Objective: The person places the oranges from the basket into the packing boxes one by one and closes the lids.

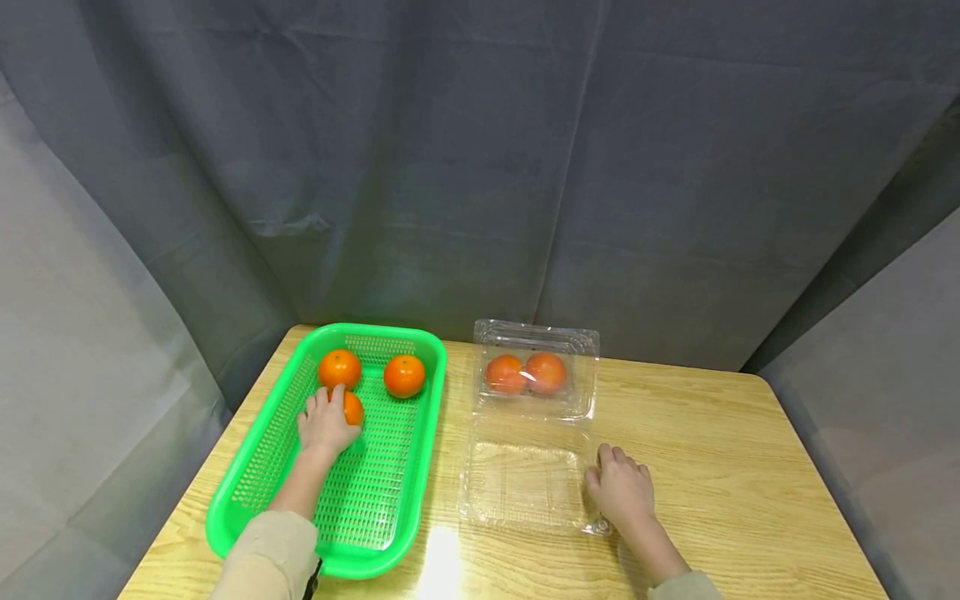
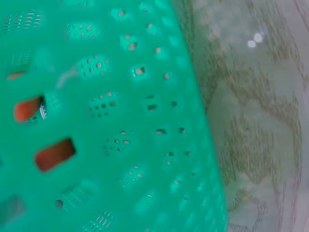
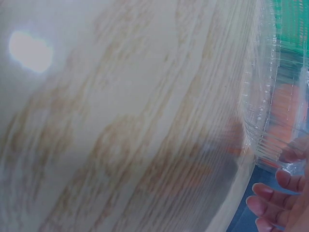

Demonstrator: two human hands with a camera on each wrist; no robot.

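Observation:
My left hand is inside the green basket, its fingers around an orange. Part of that fruit is hidden under the hand. Just behind it sits another orange, and a third orange lies by the basket's right side. To the right stands an unfolded clear plastic clamshell box, with two oranges in its far half. At the near half's right edge rests my right hand, fingers relaxed and the thumb against the plastic. The right wrist view shows its loosely bent fingers.
Both containers stand on a light wooden table. Grey curtains hang behind it and at both sides. The left wrist view is mostly filled by the basket's perforated wall.

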